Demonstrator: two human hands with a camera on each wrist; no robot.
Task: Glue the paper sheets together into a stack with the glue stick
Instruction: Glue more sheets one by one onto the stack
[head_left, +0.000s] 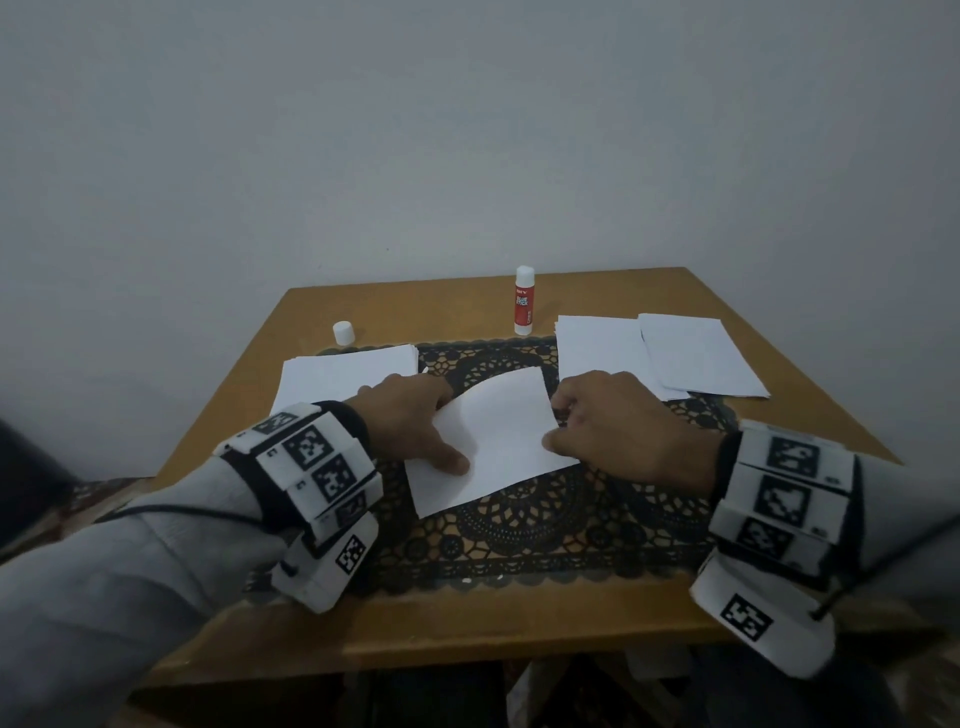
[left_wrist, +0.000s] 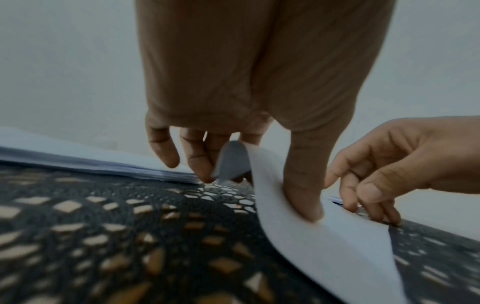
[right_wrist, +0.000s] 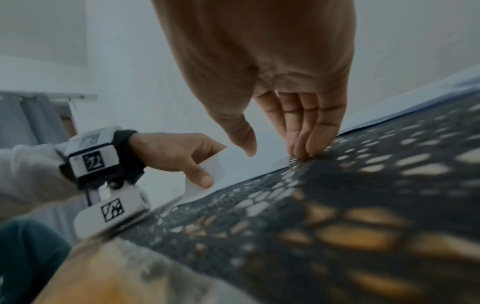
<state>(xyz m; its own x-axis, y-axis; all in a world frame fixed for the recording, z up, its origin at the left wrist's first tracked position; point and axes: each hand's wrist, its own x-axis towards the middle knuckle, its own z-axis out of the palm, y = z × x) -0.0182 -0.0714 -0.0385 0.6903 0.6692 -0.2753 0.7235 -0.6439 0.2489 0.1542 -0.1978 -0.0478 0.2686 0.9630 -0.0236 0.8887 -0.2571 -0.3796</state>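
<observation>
Where wrist-hidden: upright glue stick (head_left: 524, 301)

Home room, lace mat (head_left: 545, 525), wooden table (head_left: 467, 629)

Glue stick (head_left: 523, 301) red label – "GLUE STICK" in white; smaller print unreadable.

A white rectangular paper sheet (head_left: 493, 441) lies bowed on the black lace mat between white paper piles at left (head_left: 343, 376) and right (head_left: 660, 356), with the uncapped red-and-white glue stick (head_left: 523, 301) upright behind.
</observation>
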